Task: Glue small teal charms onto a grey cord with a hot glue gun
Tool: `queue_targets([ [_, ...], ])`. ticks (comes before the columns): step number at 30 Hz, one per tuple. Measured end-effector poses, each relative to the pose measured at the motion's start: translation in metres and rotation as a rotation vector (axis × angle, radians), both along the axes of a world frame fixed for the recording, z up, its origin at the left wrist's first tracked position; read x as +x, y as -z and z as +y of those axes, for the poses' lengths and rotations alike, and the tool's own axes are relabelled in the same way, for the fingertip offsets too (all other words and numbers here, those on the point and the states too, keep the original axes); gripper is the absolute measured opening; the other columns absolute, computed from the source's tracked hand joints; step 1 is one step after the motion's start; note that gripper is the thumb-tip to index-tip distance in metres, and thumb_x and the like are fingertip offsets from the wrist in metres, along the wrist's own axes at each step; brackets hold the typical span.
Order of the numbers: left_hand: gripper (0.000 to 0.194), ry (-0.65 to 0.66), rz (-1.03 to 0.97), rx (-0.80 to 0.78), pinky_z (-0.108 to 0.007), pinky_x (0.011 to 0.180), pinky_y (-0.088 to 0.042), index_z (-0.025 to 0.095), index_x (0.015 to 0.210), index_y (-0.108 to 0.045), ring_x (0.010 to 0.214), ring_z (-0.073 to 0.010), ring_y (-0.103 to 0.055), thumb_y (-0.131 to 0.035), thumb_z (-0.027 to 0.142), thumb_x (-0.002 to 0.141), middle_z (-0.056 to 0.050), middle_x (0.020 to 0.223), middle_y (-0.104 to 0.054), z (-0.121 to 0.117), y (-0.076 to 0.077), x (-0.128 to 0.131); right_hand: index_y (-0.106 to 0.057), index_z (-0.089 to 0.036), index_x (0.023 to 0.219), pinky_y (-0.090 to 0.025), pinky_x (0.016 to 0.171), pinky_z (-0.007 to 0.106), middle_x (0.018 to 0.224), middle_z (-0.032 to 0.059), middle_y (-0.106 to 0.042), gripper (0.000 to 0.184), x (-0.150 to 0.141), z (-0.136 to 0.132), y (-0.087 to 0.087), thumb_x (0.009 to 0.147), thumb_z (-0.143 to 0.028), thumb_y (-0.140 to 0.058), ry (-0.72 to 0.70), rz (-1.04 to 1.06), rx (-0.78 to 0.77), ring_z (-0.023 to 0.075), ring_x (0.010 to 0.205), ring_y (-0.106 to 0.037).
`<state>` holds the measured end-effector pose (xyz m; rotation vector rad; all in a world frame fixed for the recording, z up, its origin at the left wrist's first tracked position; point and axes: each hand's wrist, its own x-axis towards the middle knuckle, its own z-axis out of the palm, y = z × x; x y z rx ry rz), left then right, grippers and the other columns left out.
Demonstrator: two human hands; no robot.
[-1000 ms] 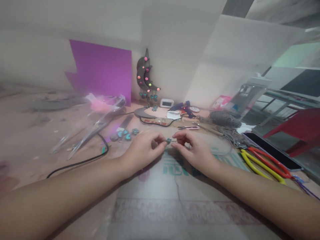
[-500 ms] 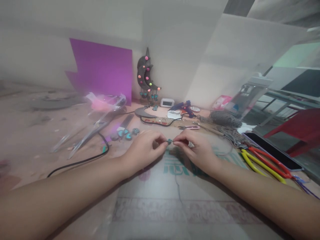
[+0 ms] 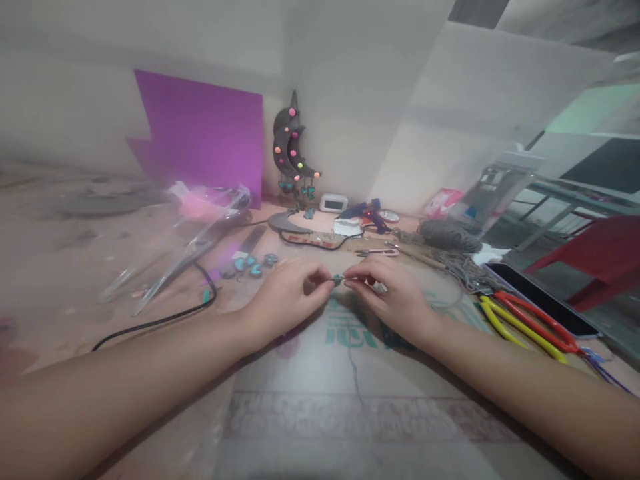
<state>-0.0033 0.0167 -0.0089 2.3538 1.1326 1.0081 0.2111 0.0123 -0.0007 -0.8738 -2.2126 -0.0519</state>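
Note:
My left hand (image 3: 286,297) and my right hand (image 3: 394,293) meet fingertip to fingertip above a sheet of printed cardboard (image 3: 350,373). Between them they pinch a small teal bead-like piece (image 3: 338,279); both hands are closed on it. A thin thread seems to run down from it across the cardboard, too faint to follow. Several more teal pieces (image 3: 251,266) lie on the table just left of my left hand.
A purple sheet (image 3: 200,140) and a dark crescent-moon hanging (image 3: 291,150) stand against the back wall. A blue glue gun (image 3: 365,213), small clock (image 3: 333,203), grey cord bundle (image 3: 447,237), black cable (image 3: 165,319), clear plastic bags (image 3: 200,220), red and yellow loops (image 3: 525,327) and a phone (image 3: 545,303) lie around.
My hands have stayed together on the teal piece, the fingers drawing slightly closer; the view has shifted a little.

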Motion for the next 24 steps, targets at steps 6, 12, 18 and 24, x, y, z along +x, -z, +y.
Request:
queue_targets([
  [6,0.010,0.003,0.003,0.010,-0.033,0.076,-0.045,0.020,0.083,-0.065,0.083,-0.0186,-0.063,-0.058,0.025,0.088,-0.001,0.083,-0.070,0.0005,0.0009,0.0014,-0.066,-0.017,0.086,-0.044,0.067,0.028,0.078,0.0038,-0.063,0.010,-0.0005,0.0002,-0.0012,0.094,-0.020,-0.060,-0.028,0.013,-0.038,0.0153,0.074,-0.058],
  [12,0.011,0.013,0.045,0.033,-0.034,0.077,-0.045,0.020,0.084,-0.065,0.083,-0.0193,-0.063,-0.058,0.027,0.088,-0.001,0.083,-0.070,-0.0005,-0.0002,0.0006,-0.065,-0.018,0.086,-0.045,0.067,0.028,0.077,0.0035,-0.065,0.013,-0.0006,-0.0003,-0.0014,0.095,-0.025,-0.058,0.010,0.008,-0.084,0.0155,0.072,-0.058],
  [18,0.012,0.018,0.030,0.013,-0.033,0.076,-0.045,0.020,0.084,-0.065,0.083,-0.0193,-0.063,-0.057,0.027,0.088,-0.002,0.084,-0.070,-0.0015,-0.0016,0.0002,-0.067,-0.019,0.084,-0.047,0.066,0.028,0.076,0.0028,-0.069,0.011,-0.0029,-0.0001,-0.0017,0.092,-0.023,-0.061,0.058,0.055,-0.166,0.0152,0.069,-0.060],
  [24,0.015,0.031,0.005,-0.038,-0.031,0.076,-0.045,0.019,0.084,-0.066,0.084,-0.0190,-0.063,-0.056,0.029,0.089,-0.002,0.085,-0.071,-0.0025,-0.0056,-0.0001,-0.071,-0.020,0.082,-0.048,0.065,0.027,0.073,0.0014,-0.071,0.010,-0.0064,0.0001,-0.0023,0.089,-0.021,-0.064,0.063,0.105,-0.231,0.0148,0.066,-0.062],
])
